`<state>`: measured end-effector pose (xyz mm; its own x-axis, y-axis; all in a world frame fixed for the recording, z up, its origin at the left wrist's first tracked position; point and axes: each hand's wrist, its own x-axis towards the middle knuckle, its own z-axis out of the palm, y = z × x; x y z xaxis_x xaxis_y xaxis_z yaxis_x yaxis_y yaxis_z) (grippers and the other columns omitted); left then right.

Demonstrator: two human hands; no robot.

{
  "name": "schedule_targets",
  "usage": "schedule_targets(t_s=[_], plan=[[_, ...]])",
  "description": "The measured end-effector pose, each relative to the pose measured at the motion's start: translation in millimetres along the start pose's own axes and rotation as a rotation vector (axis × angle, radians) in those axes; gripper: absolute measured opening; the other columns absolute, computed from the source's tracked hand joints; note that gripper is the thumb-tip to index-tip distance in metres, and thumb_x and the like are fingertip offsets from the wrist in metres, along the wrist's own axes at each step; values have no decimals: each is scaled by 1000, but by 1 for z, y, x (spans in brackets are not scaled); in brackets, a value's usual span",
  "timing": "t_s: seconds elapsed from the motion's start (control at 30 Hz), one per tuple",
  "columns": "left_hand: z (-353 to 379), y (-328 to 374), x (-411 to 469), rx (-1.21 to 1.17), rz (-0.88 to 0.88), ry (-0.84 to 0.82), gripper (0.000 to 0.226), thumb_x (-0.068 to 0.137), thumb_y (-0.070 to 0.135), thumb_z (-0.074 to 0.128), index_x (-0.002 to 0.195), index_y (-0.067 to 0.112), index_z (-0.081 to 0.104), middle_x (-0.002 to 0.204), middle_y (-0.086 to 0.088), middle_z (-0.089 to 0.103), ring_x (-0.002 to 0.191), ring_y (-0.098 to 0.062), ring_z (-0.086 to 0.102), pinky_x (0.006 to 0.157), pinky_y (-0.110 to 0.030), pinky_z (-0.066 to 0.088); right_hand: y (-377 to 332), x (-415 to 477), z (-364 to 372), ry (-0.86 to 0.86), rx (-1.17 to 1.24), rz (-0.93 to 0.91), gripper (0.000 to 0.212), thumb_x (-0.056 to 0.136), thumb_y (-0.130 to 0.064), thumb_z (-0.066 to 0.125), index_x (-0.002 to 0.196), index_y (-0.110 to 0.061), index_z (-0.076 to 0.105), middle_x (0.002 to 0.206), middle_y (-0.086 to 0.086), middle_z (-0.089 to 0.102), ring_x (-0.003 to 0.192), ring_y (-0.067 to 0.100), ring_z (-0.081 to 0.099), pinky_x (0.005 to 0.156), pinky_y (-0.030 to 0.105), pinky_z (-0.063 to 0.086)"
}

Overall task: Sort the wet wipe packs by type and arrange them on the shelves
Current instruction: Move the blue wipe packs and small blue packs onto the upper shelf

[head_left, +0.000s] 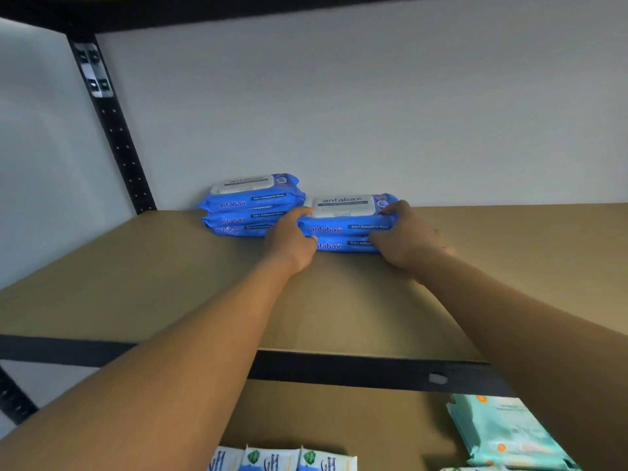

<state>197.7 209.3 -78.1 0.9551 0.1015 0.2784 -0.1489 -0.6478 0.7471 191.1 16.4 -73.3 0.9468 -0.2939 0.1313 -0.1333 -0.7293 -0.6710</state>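
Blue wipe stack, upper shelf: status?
Gripping: left hand, right hand on ends of two-pack blue stack. Resting on shelf board. Just left: three-pack blue stack, contact unclear. Nothing in the way.

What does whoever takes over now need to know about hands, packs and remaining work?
Left hand and right hand each grip an end of the two-high stack of blue plastic antabax wipe packs, resting on the brown board upper shelf.
To its left stands a three-high stack of the same blue packs, by the back wall.
Done: five blue packs grouped.
Left: let go; white-and-green packs and mint-green packs lie on the lower shelf, only partly in view.
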Motion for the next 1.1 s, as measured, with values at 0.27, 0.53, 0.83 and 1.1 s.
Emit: schedule_targets(t_s=[0.27, 0.53, 0.83, 1.1], plan=[[26, 7, 23, 46, -22, 50, 52, 95, 15, 54, 142, 35, 43, 121, 5, 57, 95, -16, 49, 79, -23, 38, 3, 33, 4, -7, 26, -41, 48, 76, -35, 58, 120, -39, 39, 89, -4, 53, 95, 28, 60, 93, 49, 50], [41, 9, 41, 71, -80, 124, 53, 96, 17, 54, 143, 39, 42, 125, -6, 52, 102, -24, 54, 87, -28, 41, -1, 53, 12, 0, 53, -44, 47, 82, -32, 60, 125, -38, 40, 89, 0, 54, 95, 29, 62, 90, 48, 53], [52, 9, 51, 117, -117, 296, 47, 94, 14, 57, 135, 36, 53, 129, -6, 34, 79, -27, 49, 76, -29, 37, -8, 72, 29, 3, 94, -43, 47, 80, -34, 54, 123, -43, 38, 104, 2, 61, 95, 28, 62, 90, 48, 53], [24, -5, 42, 403, 92, 491, 49, 83, 33, 62, 130, 30, 53, 125, -6, 43, 107, -30, 48, 89, -39, 38, -11, 53, 34, 221, -185, -127, 65, 82, -37, 61, 141, -45, 35, 145, 11, 26, 127, 37, 34, 106, 48, 32]])
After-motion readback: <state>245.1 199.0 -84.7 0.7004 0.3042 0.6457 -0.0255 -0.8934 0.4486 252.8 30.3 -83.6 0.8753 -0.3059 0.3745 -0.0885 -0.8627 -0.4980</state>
